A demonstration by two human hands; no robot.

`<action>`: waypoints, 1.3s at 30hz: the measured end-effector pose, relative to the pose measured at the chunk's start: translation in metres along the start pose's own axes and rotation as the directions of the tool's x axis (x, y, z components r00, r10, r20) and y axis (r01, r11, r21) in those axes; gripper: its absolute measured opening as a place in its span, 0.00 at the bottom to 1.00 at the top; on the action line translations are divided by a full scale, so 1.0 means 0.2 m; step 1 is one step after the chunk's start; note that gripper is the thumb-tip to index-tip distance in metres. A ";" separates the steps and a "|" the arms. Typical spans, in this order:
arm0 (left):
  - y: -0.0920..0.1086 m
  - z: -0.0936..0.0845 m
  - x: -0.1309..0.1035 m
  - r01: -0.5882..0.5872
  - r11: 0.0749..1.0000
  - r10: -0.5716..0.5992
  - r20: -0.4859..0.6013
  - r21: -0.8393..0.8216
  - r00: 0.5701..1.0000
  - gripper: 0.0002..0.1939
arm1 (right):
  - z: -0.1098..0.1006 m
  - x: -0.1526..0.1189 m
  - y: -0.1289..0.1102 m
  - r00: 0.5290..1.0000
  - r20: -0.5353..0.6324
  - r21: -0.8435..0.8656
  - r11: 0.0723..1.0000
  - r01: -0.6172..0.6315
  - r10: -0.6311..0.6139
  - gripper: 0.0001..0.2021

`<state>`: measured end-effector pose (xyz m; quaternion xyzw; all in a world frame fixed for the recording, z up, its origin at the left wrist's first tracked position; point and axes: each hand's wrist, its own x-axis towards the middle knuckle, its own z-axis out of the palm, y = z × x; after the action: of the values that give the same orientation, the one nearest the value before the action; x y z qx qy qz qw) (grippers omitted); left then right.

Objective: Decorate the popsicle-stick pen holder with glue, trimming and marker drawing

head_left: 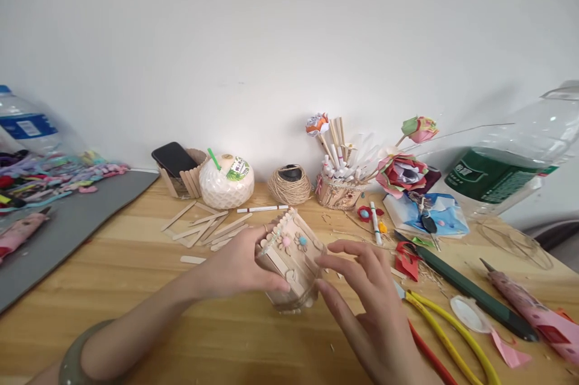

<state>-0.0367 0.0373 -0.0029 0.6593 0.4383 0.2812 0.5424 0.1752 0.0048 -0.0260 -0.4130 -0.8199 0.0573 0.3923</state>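
A small box of wooden craft sticks point(301, 225) is held tilted over the middle of the table. Its near face carries two flower shapes, one with a pink centre and one with a blue centre. My left hand point(242, 264) grips the box from the left, thumb on the face near the lower edge. On the right, my right hand point(366, 291) has its fingers spread, with fingertips at the box's right side; whether they press on it is hard to tell.
Loose craft sticks point(203, 225) lie behind my left hand. A wrapped coconut point(227, 183), twine point(289, 186) and a decorated pot point(339, 192) stand along the wall. Yellow-handled pliers point(446, 334), a green-handled tool point(474, 294) and a pink glue gun point(534, 312) lie right.
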 end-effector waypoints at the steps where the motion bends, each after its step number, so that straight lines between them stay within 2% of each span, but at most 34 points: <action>1: 0.00 0.00 0.00 0.010 1.000 -0.010 0.023 0.008 1.000 0.25 | -0.01 0.01 -0.01 0.999 0.024 0.024 0.999 0.032 -0.033 0.11; 4: 0.00 0.01 0.00 -0.002 1.000 0.001 0.067 0.013 0.998 0.23 | -0.02 0.04 -0.04 0.988 0.136 0.187 0.981 0.046 -0.072 0.10; 6: 0.00 0.01 0.00 -0.022 1.000 0.021 0.072 0.020 0.997 0.23 | -0.02 0.06 -0.05 0.984 0.167 0.255 0.967 0.018 -0.062 0.08; 11: -0.01 0.01 0.00 -0.019 0.998 0.015 0.064 0.068 0.998 0.24 | -0.02 0.08 -0.05 0.973 0.222 0.288 0.958 -0.008 -0.058 0.07; 14: -0.01 0.01 0.00 -0.011 1.000 0.009 0.080 0.023 0.997 0.25 | -0.03 0.08 -0.05 0.966 0.258 0.316 0.947 -0.060 -0.025 0.07; 19: 0.01 0.01 0.00 -0.048 0.999 0.046 0.094 0.019 0.995 0.26 | -0.04 0.10 -0.05 0.942 0.320 0.260 0.966 0.017 -0.102 0.10; 23: 0.01 0.01 0.00 -0.060 0.998 0.058 0.098 0.013 0.993 0.25 | -0.04 0.10 -0.05 0.943 0.305 0.246 0.968 0.056 -0.132 0.10; 30: -0.01 0.01 0.00 -0.055 0.998 0.054 0.086 0.004 0.995 0.27 | -0.03 0.12 -0.08 0.944 0.325 0.267 0.963 -0.040 -0.051 0.09; 36: -0.02 0.01 0.01 -0.072 0.997 0.071 0.078 0.002 0.994 0.27 | -0.03 0.15 -0.08 0.936 0.349 0.254 0.965 -0.057 -0.037 0.08; 39: -0.01 0.01 0.01 -0.041 0.999 0.042 0.079 -0.007 0.996 0.27 | -0.04 0.16 -0.07 0.939 0.341 0.233 0.972 -0.036 -0.047 0.07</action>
<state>-0.0346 0.0372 -0.0062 0.6775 0.4019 0.2672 0.5550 0.1610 0.0165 0.0038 -0.3448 -0.8644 0.2241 0.2893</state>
